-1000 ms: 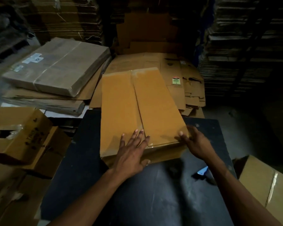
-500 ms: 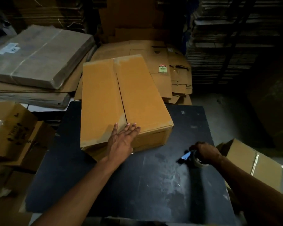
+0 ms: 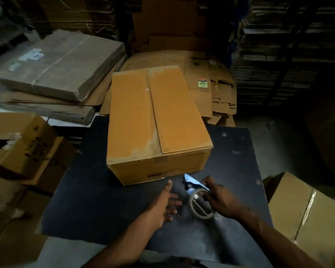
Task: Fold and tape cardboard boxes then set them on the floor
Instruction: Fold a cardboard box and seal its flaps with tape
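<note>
A folded orange-brown cardboard box (image 3: pixel 155 120) stands on the black table (image 3: pixel 97 200), its two top flaps closed and meeting along a centre seam. In front of the box, my right hand (image 3: pixel 220 200) grips a tape dispenser (image 3: pixel 198 202) with a blue blade guard and a clear tape roll. My left hand (image 3: pixel 162 206) sits just left of the dispenser with fingers spread, reaching toward the roll; whether it touches the tape is unclear. Neither hand touches the box.
A taped box (image 3: pixel 306 215) stands on the floor at right. Open boxes (image 3: pixel 21 147) crowd the left. Flat cardboard sheets (image 3: pixel 211 82) and a wrapped bundle (image 3: pixel 62 64) lie behind the table. Tall cardboard stacks (image 3: pixel 278 55) rise at the back right.
My left hand left the box top and came down beside the dispenser. My right hand took the tape dispenser from the table's right side and brought it in front of the box.
</note>
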